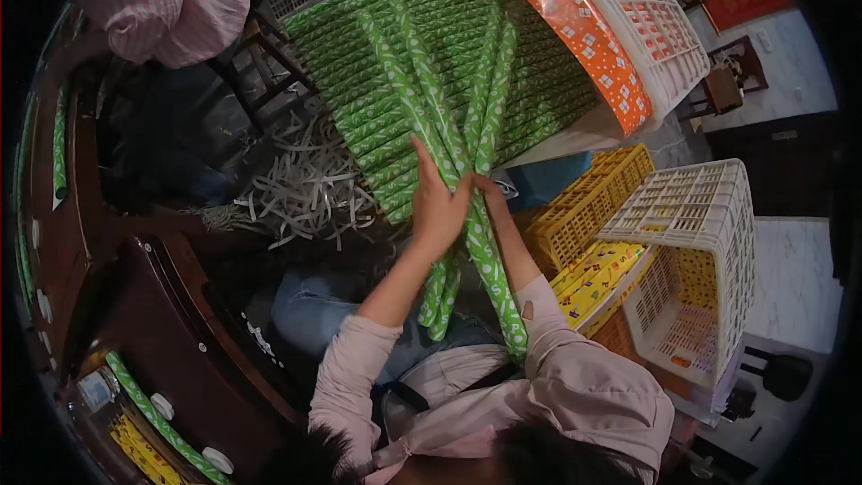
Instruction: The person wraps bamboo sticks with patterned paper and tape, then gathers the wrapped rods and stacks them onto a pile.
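Several long green wrapping paper rolls (pixel 491 274) with a white print cross in an X in front of me. My left hand (pixel 439 204) is wrapped round them near the crossing, with one digit stretched up along a roll. My right hand (pixel 489 190) is at the right side of the same crossing, its fingers mostly hidden behind the rolls. The upper ends of the held rolls lie over a large stack of similar green rolls (pixel 341 63). The lower ends hang above my lap.
Shredded strips (pixel 310 184) lie on the floor left of the stack. To the right stand a yellow crate (pixel 588 207) and a white crate (pixel 732 242). An orange printed sheet (pixel 575 22) lines a white basket. Another person in a striped top (pixel 171 0) is at upper left, near a stool (pixel 260 63).
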A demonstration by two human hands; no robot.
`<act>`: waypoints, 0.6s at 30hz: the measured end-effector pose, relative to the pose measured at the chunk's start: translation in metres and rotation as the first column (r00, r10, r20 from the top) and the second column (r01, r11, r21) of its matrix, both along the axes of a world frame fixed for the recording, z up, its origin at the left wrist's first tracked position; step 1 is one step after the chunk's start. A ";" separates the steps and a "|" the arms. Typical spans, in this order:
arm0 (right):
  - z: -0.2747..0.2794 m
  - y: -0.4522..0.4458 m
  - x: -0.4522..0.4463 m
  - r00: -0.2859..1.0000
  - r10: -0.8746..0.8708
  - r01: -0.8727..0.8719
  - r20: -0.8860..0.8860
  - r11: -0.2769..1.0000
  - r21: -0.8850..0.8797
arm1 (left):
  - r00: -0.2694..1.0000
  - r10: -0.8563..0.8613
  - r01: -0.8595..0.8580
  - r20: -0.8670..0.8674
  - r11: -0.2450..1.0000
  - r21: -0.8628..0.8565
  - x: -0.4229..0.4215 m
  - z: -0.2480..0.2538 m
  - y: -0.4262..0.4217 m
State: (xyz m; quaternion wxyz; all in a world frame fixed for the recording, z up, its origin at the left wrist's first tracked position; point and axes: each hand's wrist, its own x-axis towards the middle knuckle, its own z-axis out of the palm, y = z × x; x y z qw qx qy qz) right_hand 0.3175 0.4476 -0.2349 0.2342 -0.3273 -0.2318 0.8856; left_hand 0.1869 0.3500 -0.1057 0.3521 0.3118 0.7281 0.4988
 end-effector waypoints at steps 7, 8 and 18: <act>0.062 0.020 -0.015 0.999 0.044 -0.043 -0.010 0.996 0.082 | 0.963 -0.161 0.121 -0.218 0.975 -0.186 0.090 0.023 -0.073; 0.057 0.026 -0.023 0.999 0.039 -0.034 -0.034 0.990 0.135 | 0.958 -0.162 0.122 -0.237 0.977 -0.176 0.083 0.015 -0.066; 0.026 0.028 -0.080 0.910 -0.375 0.334 0.176 0.916 0.224 | 0.922 -0.373 0.380 -0.101 0.923 0.063 -0.079 -0.012 -0.029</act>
